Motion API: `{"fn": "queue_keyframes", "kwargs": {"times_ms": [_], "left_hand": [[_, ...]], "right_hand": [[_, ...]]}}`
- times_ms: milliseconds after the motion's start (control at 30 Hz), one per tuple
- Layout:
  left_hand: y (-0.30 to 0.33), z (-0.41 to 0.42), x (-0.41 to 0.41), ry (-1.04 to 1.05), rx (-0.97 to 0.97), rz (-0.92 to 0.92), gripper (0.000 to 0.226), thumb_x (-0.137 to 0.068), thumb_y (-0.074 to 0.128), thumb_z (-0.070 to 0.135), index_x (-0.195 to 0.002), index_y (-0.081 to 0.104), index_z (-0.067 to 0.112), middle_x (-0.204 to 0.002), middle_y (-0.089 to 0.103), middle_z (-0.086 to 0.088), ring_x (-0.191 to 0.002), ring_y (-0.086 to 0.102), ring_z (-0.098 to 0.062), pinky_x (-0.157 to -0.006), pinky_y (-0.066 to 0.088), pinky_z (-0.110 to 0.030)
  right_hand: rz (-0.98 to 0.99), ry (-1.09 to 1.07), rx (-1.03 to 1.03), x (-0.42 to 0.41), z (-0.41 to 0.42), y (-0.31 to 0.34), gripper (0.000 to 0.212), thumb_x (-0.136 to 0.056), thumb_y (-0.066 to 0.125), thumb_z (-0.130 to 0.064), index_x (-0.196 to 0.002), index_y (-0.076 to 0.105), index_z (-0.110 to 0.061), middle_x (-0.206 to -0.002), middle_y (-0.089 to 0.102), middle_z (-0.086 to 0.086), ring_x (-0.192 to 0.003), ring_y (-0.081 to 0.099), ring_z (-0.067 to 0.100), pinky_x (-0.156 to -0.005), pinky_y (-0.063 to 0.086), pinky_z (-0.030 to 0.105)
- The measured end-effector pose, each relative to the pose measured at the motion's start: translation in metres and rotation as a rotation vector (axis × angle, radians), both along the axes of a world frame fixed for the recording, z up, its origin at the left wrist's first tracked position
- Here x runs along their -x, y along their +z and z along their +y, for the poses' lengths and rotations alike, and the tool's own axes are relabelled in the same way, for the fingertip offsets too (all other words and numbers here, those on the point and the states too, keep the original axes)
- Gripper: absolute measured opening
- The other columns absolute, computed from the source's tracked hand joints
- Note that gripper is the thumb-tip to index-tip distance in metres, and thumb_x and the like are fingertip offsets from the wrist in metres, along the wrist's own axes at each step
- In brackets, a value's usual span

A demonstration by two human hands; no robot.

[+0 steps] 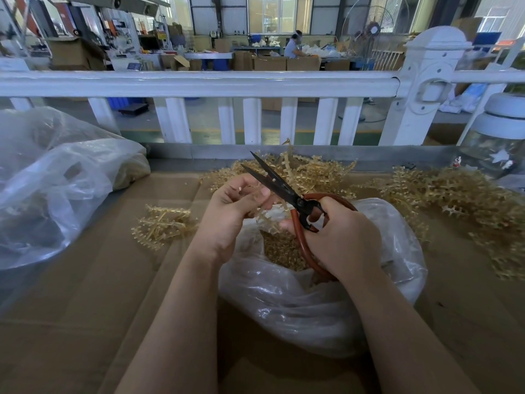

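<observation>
My right hand [338,240] grips black scissors [272,180] by their red loop handles, the blades parted and pointing up and left. My left hand [238,203] pinches a thin yellowish plastic sprue [268,217] close to the blades. Both hands hover over an open clear plastic bag [312,302] holding several small yellowish cut pieces [281,248]. The bag lies on a cardboard-covered table [113,308].
Piles of yellowish sprues lie at the back [312,172], at the right [454,200] and a small heap at the left [162,226]. A large crumpled plastic bag [56,180] fills the left side. A white railing [255,83] borders the table's far edge. A person works far behind.
</observation>
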State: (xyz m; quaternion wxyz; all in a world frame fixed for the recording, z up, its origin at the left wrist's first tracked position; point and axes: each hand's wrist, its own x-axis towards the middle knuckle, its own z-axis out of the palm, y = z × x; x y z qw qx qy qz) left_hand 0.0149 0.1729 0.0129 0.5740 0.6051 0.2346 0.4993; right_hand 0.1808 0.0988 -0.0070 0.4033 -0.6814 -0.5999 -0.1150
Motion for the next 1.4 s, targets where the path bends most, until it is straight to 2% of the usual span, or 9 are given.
{"fn": "queue_keyframes", "kwargs": {"times_ms": [100, 233, 400, 567, 700, 900, 1133, 1233, 1400], "left_hand": [[-0.0007, 0.0006, 0.0009, 0.034, -0.040, -0.001, 0.018, -0.093, 0.057, 0.002, -0.109, 0.062, -0.006, -0.096, 0.069, -0.012, -0.084, 0.063, -0.020, -0.084, 0.049, -0.034], [-0.0030, 0.0021, 0.0004, 0.079, -0.118, 0.055, 0.009, -0.096, 0.054, -0.002, -0.097, 0.062, -0.002, -0.076, 0.068, 0.001, -0.069, 0.060, -0.008, -0.069, 0.048, -0.019], [-0.0033, 0.0034, 0.0006, 0.082, -0.114, 0.046, 0.011, -0.096, 0.053, -0.002, -0.093, 0.063, 0.002, -0.076, 0.068, 0.000, -0.071, 0.058, -0.014, -0.072, 0.050, -0.024], [-0.0015, 0.0016, -0.0018, 0.069, -0.143, 0.042, 0.012, -0.096, 0.052, -0.004, -0.090, 0.061, 0.001, -0.074, 0.064, 0.001, -0.070, 0.055, -0.014, -0.071, 0.049, -0.024], [-0.0003, -0.0013, -0.0050, 0.102, -0.167, 0.074, 0.014, -0.093, 0.053, -0.008, -0.088, 0.060, 0.002, -0.072, 0.059, -0.005, -0.066, 0.055, -0.011, -0.065, 0.048, -0.018], [-0.0011, -0.0003, -0.0060, 0.098, -0.187, 0.119, 0.019, -0.092, 0.055, -0.009, -0.090, 0.064, 0.008, -0.068, 0.065, 0.007, -0.067, 0.057, -0.010, -0.067, 0.050, -0.020], [-0.0021, 0.0000, -0.0056, 0.094, -0.214, 0.151, 0.027, -0.093, 0.055, -0.006, -0.086, 0.064, 0.018, -0.070, 0.067, 0.009, -0.068, 0.059, -0.006, -0.067, 0.050, -0.017], [-0.0021, 0.0003, -0.0057, 0.090, -0.204, 0.133, 0.024, -0.094, 0.055, -0.006, -0.088, 0.064, 0.015, -0.069, 0.067, 0.009, -0.067, 0.058, -0.007, -0.067, 0.049, -0.018], [-0.0009, -0.0022, -0.0059, 0.050, -0.212, 0.080, 0.017, -0.095, 0.052, -0.008, -0.089, 0.062, 0.005, -0.069, 0.063, 0.009, -0.066, 0.056, -0.005, -0.065, 0.046, -0.017]], "right_hand": [[-0.005, 0.002, 0.006, 0.0001, 0.0002, 0.0005, 0.055, -0.072, 0.053, -0.082, -0.066, 0.044, -0.028, -0.054, 0.032, -0.026, -0.050, 0.036, -0.005, -0.048, 0.021, 0.012], [-0.008, 0.001, 0.013, -0.0010, 0.0018, -0.0013, 0.052, -0.073, 0.060, -0.076, -0.065, 0.045, -0.028, -0.053, 0.031, -0.026, -0.049, 0.036, -0.004, -0.047, 0.023, 0.013], [-0.026, -0.011, 0.047, -0.0028, 0.0037, -0.0038, 0.057, -0.072, 0.054, -0.082, -0.066, 0.050, -0.026, -0.053, 0.037, -0.023, -0.050, 0.037, -0.006, -0.047, 0.026, 0.013], [-0.022, -0.025, 0.064, -0.0040, 0.0054, -0.0052, 0.054, -0.074, 0.062, -0.078, -0.066, 0.050, -0.026, -0.053, 0.039, -0.022, -0.050, 0.038, -0.006, -0.047, 0.028, 0.014], [-0.041, -0.019, 0.102, -0.0038, 0.0063, -0.0058, 0.062, -0.071, 0.050, -0.085, -0.071, 0.055, -0.024, -0.057, 0.053, -0.014, -0.054, 0.052, 0.006, -0.049, 0.045, 0.024], [-0.001, 0.018, 0.059, -0.0017, 0.0041, -0.0033, 0.069, -0.067, 0.036, -0.091, -0.073, 0.055, -0.025, -0.061, 0.047, -0.021, -0.056, 0.042, -0.002, -0.049, 0.030, 0.013], [0.015, 0.037, 0.072, -0.0024, 0.0043, -0.0052, 0.075, -0.067, 0.034, -0.092, -0.076, 0.059, -0.022, -0.064, 0.056, -0.017, -0.058, 0.049, 0.003, -0.050, 0.035, 0.016], [0.008, 0.034, 0.049, -0.0021, 0.0046, -0.0050, 0.074, -0.068, 0.037, -0.090, -0.073, 0.059, -0.020, -0.062, 0.055, -0.016, -0.057, 0.049, 0.005, -0.049, 0.035, 0.016], [0.004, 0.022, 0.062, -0.0036, 0.0074, -0.0067, 0.072, -0.069, 0.043, -0.090, -0.070, 0.058, -0.019, -0.061, 0.058, -0.012, -0.057, 0.055, 0.009, -0.053, 0.049, 0.028]]}}
